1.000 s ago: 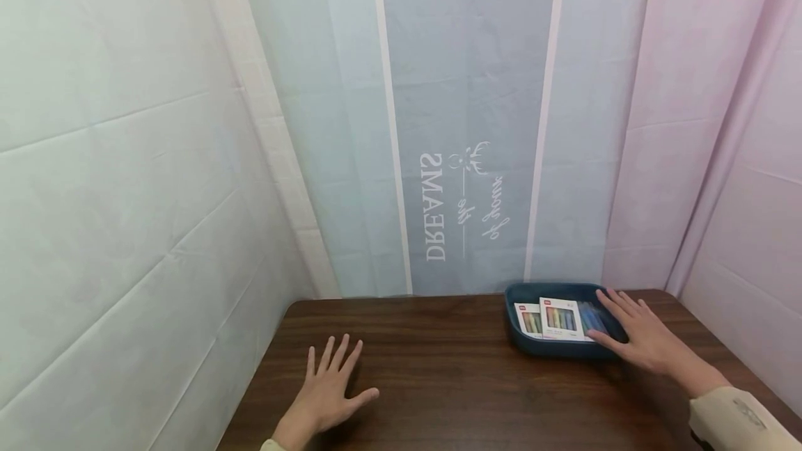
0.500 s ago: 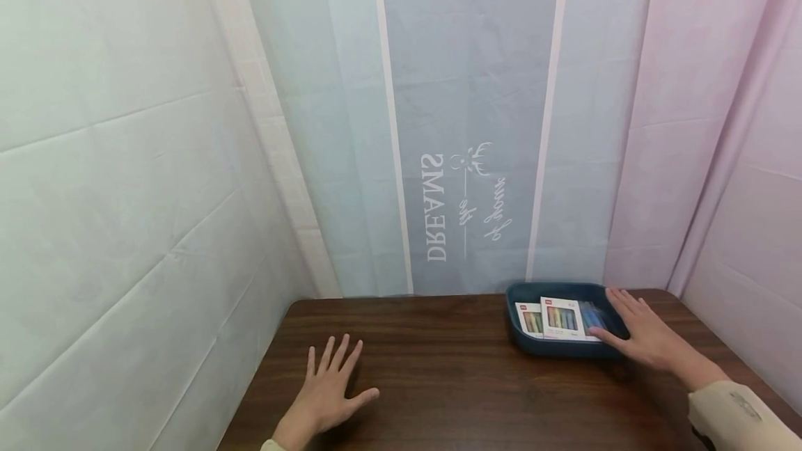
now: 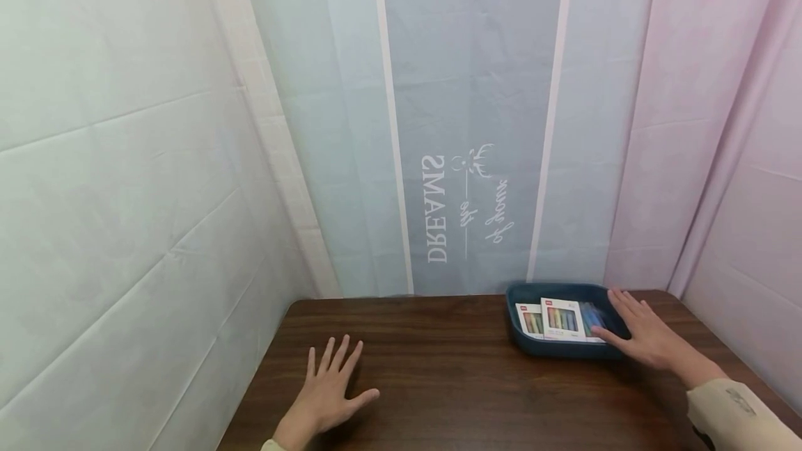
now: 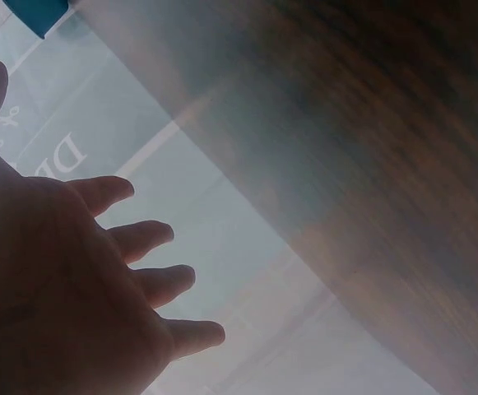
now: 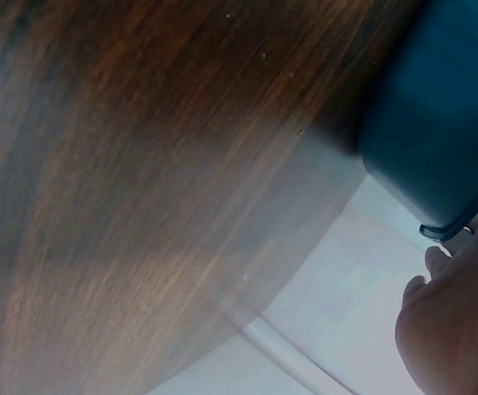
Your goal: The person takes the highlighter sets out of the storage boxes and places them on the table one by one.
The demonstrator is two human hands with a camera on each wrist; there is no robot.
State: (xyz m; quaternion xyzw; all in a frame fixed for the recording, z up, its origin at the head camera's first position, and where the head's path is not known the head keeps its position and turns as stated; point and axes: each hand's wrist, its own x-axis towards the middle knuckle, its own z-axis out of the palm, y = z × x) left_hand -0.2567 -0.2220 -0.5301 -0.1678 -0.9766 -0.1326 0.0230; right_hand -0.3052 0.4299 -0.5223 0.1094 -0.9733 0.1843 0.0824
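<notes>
A dark blue basket (image 3: 557, 349) stands at the back right of the table, its wall also large in the right wrist view (image 5: 440, 99). Inside lean two white boxes, the front one (image 3: 562, 320) overlapping the other box (image 3: 529, 321), both printed with rows of coloured sticks. Beside them lies a bluish see-through item (image 3: 592, 317), partly hidden by a thumb. My right hand (image 3: 651, 339) rests at the basket's right rim, fingers extended along it and thumb reaching over the inside. Far to the left, my left hand (image 3: 326, 390) hovers low over the wood with fingers spread, holding nothing.
The brown wood-grain table (image 3: 438, 374) has rounded back corners. Printed cloth (image 3: 470, 89) hangs right behind it, with pale curtains (image 3: 125, 193) on the left and pinkish cloth (image 3: 739, 242) on the right.
My right hand has shifted slightly right, its fingertips moving from over the basket's inside to its right rim. The left hand, basket and boxes look nearly unmoved.
</notes>
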